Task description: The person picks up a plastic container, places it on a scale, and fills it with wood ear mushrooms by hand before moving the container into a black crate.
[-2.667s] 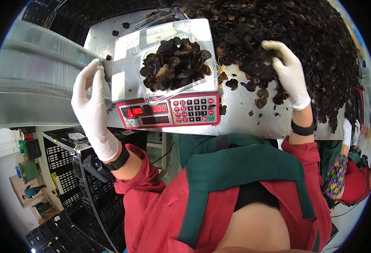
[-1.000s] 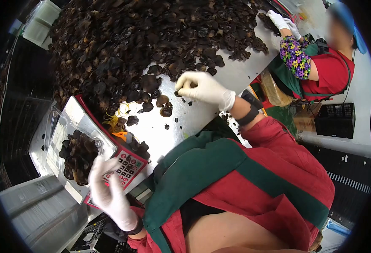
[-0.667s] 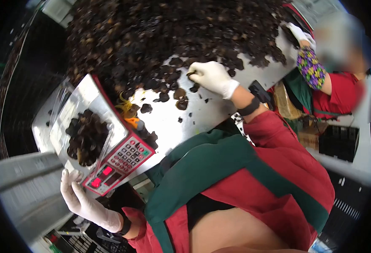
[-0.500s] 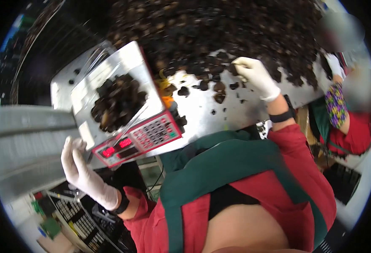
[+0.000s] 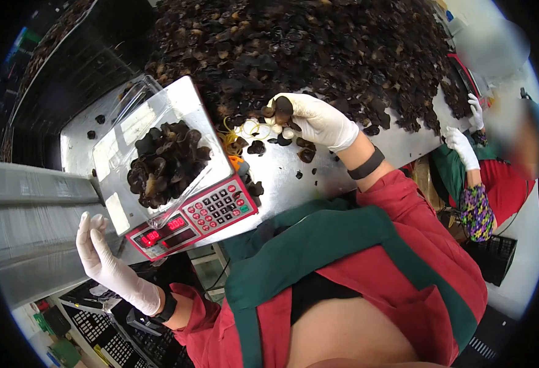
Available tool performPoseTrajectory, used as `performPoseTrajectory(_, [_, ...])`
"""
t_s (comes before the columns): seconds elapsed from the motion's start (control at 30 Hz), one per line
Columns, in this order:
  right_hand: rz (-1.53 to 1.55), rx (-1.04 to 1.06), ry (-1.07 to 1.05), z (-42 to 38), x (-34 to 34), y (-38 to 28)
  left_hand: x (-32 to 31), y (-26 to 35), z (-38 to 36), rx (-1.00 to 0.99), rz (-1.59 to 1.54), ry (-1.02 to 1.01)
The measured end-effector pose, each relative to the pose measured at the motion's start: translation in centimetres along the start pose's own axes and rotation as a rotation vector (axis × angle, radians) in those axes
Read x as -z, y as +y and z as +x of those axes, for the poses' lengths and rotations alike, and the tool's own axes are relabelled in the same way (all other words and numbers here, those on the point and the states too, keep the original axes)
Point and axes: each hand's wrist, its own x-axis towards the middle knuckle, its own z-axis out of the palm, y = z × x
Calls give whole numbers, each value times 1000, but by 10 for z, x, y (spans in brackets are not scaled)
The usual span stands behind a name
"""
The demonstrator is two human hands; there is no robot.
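My right hand, in a white glove, pinches a brown wood ear mushroom above the metal table, just right of the scale. A pile of wood ear mushrooms rests on the film-covered plate of the red-framed digital scale, whose red digits are lit. Beside the scale's lower left corner, my gloved left hand is raised with its fingers apart and nothing in them. Behind both hands spreads a large heap of dark wood ear mushrooms.
Yellow rubber bands and an orange object lie right of the scale. Several loose mushroom pieces dot the table. A black crate stands at the upper left. At the right, a co-worker's gloved hand is near the table edge.
My right hand has moved left towards the scale, and a mushroom now shows clearly in its fingers. My left hand has shifted slightly down and left in view.
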Motion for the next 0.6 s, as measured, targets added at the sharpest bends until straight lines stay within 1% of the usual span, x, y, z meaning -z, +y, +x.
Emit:
performPoseTrajectory(0.07, [-403,104,-18,5,-9,-2,-1,-1,0,22,-21,-6])
performPoseTrajectory(0.1, [-300,175,1,7,-20,-2,-1,0,1,37,-1,-3])
performPoseTrajectory(0.17, [-154,53,-25,20,-27,-10,-4,4,2,30,5,-12])
performPoseTrajectory(0.2, [-167,79,46,28,-39,-10,-4,2,3,29,2,-10])
performPoseTrajectory(0.23, [-287,147,25,34,-55,-19,-4,-1,5,-1,-5,-24])
performPoseTrajectory(0.3, [-508,186,49,46,-88,-32,-2,-1,7,-22,-19,-14])
performPoseTrajectory(0.33, [-492,287,-4,56,-96,-26,1,-3,9,-38,-18,-13])
performPoseTrajectory(0.37, [-518,250,39,61,-110,-29,5,-3,11,-58,-4,5])
performPoseTrajectory(0.43, [-633,356,36,70,-129,-24,9,5,11,-67,39,89])
performPoseTrajectory(0.47, [-675,514,5,82,-130,-13,14,6,12,-84,49,114])
performPoseTrajectory(0.5, [-702,601,-16,91,-133,-5,17,11,12,-86,62,142])
performPoseTrajectory(0.57, [-825,587,-66,94,-142,-3,21,14,15,-99,52,169])
performPoseTrajectory(0.6, [-854,620,-57,95,-146,-1,20,16,16,-105,39,185])
